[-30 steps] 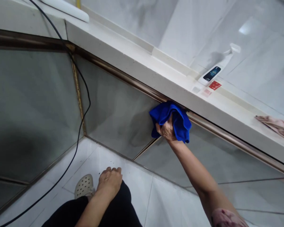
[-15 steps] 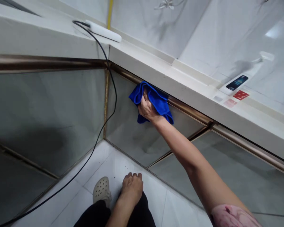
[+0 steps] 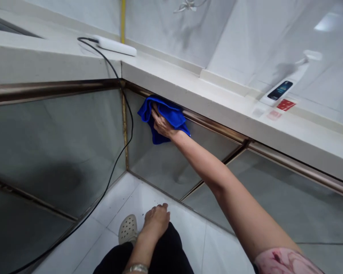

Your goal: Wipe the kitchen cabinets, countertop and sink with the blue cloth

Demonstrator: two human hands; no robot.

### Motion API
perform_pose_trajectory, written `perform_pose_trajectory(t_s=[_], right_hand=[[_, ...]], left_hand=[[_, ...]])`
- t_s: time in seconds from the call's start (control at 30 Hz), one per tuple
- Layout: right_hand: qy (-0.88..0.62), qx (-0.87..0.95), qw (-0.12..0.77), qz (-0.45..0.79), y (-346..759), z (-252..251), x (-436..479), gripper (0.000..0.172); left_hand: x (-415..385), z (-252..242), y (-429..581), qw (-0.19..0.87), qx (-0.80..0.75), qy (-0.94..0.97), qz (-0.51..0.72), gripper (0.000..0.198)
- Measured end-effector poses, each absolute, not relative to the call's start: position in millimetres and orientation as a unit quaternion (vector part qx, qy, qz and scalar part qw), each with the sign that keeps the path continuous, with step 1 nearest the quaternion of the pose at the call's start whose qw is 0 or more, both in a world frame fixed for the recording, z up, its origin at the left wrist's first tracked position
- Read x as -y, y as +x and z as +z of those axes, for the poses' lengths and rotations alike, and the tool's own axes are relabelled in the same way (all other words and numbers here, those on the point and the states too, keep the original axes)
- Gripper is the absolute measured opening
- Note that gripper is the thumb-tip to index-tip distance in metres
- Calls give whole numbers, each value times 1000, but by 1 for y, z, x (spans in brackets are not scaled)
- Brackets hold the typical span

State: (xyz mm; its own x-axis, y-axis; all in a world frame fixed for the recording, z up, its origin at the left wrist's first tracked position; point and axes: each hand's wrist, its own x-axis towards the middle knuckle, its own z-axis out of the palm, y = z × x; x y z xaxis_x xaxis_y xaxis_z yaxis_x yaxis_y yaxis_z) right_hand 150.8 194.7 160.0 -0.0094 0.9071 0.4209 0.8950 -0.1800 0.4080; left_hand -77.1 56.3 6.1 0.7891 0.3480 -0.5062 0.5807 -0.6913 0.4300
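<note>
Pale countertop (image 3: 217, 112) over grey panels (image 3: 57, 140); black cable (image 3: 132, 123) droops before corner strip (image 3: 125, 133). Right hand (image 3: 162, 123) grips blue cloth (image 3: 173, 113); left hand (image 3: 157, 219) curled, palm hidden.

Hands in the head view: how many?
2. The right hand holds the blue cloth at the metal rail under the counter edge; the left hand is at the knee of the black trousers. No others show.

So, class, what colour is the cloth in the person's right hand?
The cloth is bright blue; it shows best in the head view.
</note>
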Motion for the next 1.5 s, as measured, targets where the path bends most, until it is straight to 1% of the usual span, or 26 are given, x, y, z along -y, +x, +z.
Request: perform_pose_trajectory(t_s=[0.2, 0.47, 0.67, 0.77, 0.87, 1.17, 1.3, 1.37, 1.5], right_hand=[[729, -616, 21, 297, 169, 160, -109, 57], [765, -542, 34, 347, 195, 150, 22, 44], [775, -497, 60, 387, 200, 152, 94, 41], [777, -486, 75, 393, 199, 150, 105, 43], [783, -471, 70, 400, 197, 143, 100, 48], [774, -454, 71, 436, 206, 129, 94, 53], [762, -490, 91, 413, 217, 114, 105, 49], [747, -503, 94, 425, 220, 107, 107, 47], [750, -463, 60, 469, 218, 103, 98, 50]], left_hand=[[-64, 0, -89, 289, -278, 897, -187, 52], [-58, -6, -103, 286, -282, 903, -153, 52], [-52, -8, -107, 276, -273, 913, -126, 50], [-49, -5, -106, 267, -268, 916, -133, 51], [-45, 0, -103, 259, -257, 920, -142, 50], [-44, 9, -88, 254, -226, 926, -166, 48], [-46, 12, -81, 259, -220, 923, -178, 49], [-45, 13, -79, 261, -214, 923, -182, 49], [-42, 14, -76, 257, -211, 924, -190, 47]])
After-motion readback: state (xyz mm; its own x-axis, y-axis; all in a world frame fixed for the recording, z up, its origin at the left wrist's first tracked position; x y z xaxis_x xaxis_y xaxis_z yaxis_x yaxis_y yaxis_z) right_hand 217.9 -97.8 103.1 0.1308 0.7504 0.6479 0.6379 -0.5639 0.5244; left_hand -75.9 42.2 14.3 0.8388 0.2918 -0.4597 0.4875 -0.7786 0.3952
